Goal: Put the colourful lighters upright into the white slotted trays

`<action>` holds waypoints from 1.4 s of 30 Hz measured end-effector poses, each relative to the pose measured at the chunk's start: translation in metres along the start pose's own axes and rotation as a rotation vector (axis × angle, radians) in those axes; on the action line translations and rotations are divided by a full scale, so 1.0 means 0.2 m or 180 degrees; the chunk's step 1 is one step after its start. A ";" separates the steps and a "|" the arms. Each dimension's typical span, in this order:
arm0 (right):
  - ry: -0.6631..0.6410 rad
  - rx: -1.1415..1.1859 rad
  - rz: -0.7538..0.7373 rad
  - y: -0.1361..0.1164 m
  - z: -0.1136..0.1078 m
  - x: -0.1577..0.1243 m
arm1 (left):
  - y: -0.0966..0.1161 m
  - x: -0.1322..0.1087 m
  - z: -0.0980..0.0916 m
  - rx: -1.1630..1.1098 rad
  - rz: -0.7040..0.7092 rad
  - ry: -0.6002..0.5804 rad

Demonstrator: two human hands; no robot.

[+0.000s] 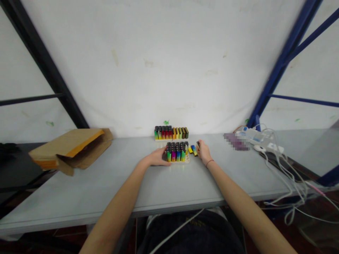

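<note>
Colourful lighters [176, 155] stand upright in rows in a white tray [180, 162] near the middle of the table. My left hand [159, 157] is closed around the tray's left end, thumb in front and fingers behind. The tray's right end has a few bare slots. Just right of it, loose blue-and-yellow lighters [194, 150] lie on the tabletop. Beside them my right hand [203, 152] is closed on a lighter, whose dark top [198, 144] shows at the fingertips; the rest is hidden by the hand.
Behind, against the wall, stands a second tray of lighters [171, 132]. An open cardboard box [76, 144] lies at the left of the grey table [111, 190]. Power strips [254, 135] and tangled white cables [291, 176] spread over the right side. Metal posts [275, 74] frame both sides.
</note>
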State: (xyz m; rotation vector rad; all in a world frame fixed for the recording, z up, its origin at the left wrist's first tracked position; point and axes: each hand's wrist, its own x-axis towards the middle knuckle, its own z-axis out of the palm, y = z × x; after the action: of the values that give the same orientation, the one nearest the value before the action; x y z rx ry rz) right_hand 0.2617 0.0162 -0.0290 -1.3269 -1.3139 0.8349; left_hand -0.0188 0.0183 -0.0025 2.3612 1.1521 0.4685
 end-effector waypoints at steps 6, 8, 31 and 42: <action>-0.0327 0.0381 -0.0688 -0.15 -0.03 -0.07 | 0.02 -0.01 -0.01 -0.0073 0.0041 -0.0015; -0.0371 0.0266 -0.1019 -0.18 -0.06 -0.07 | 0.02 -0.01 -0.01 -0.0110 0.0063 -0.0011; -0.0791 -0.0397 -0.1072 -0.14 -0.06 -0.06 | 0.03 -0.02 -0.02 -0.0221 0.0005 0.0039; -0.0624 -0.2793 -0.0688 -0.06 -0.13 -0.02 | 0.05 -0.02 -0.02 -0.0251 -0.0007 0.0027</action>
State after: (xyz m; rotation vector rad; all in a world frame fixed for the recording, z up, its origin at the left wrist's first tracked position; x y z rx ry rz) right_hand 0.2828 0.0064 -0.0123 -1.7345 -2.0647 0.2155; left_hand -0.0166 0.0098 0.0062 2.2924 1.1192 0.5144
